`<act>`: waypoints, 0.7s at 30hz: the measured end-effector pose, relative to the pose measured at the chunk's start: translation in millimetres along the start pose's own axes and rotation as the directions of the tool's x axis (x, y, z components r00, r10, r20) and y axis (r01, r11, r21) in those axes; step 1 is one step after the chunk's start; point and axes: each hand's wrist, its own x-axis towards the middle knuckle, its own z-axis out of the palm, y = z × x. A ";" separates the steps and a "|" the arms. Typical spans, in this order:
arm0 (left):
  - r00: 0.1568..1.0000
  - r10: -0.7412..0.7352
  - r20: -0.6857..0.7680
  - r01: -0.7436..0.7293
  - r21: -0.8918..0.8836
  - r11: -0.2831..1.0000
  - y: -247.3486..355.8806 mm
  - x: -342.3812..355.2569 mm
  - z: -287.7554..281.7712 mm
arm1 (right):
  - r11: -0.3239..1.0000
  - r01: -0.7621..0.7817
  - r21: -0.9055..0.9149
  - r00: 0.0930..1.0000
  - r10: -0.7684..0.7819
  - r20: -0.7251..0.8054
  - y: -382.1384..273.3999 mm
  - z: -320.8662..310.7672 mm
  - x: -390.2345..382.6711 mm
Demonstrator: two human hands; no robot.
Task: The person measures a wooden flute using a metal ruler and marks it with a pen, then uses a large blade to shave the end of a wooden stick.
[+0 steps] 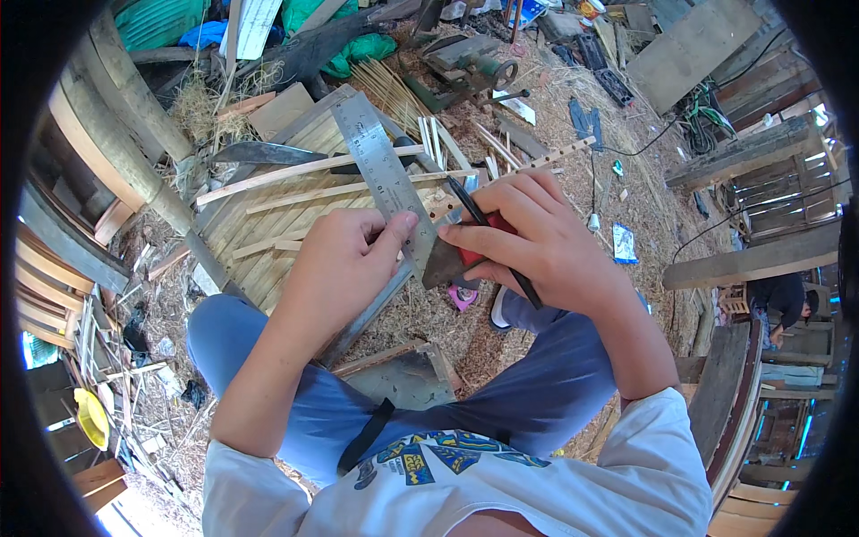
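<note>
My left hand (353, 264) grips a steel ruler blade (362, 152), thumb pressed on its lower part, with the blade slanting up and away. My right hand (528, 242) is closed around a black pen (528, 291) and the dark-and-red block (441, 262) at the blade's lower end, apparently the stock of a square. A thin wooden strip with small holes (564, 152) runs from beside the blade out behind my right fingers; its contact with them is unclear. Under both hands lies a slatted wooden board (255, 224) with loose pale sticks (304, 170) across it.
Bundled thin sticks (385, 89), a green metal tool (456, 72) and cables (626, 152) lie ahead among scraps. Timbers stand at left (116, 143) and right (743, 268); a yellow basin (89, 421) is lower left. Another person (774, 300) is at far right, behind a beam.
</note>
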 end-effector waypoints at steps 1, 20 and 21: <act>1.000 -0.001 0.000 0.001 0.000 1.000 -1.9 0.9 0.2 | 1.000 0.004 0.010 1.000 -0.004 -0.014 0.1 -1.5 0.5; 0.993 0.106 -0.048 -0.106 0.006 0.994 -2.0 -1.8 -0.3 | 0.999 -0.002 0.041 0.988 0.008 -0.156 2.8 1.3 2.5; 0.993 0.107 -0.041 -0.105 0.049 0.993 -2.4 -1.0 -1.0 | 0.999 -0.001 0.041 0.988 0.007 -0.155 3.0 1.4 2.7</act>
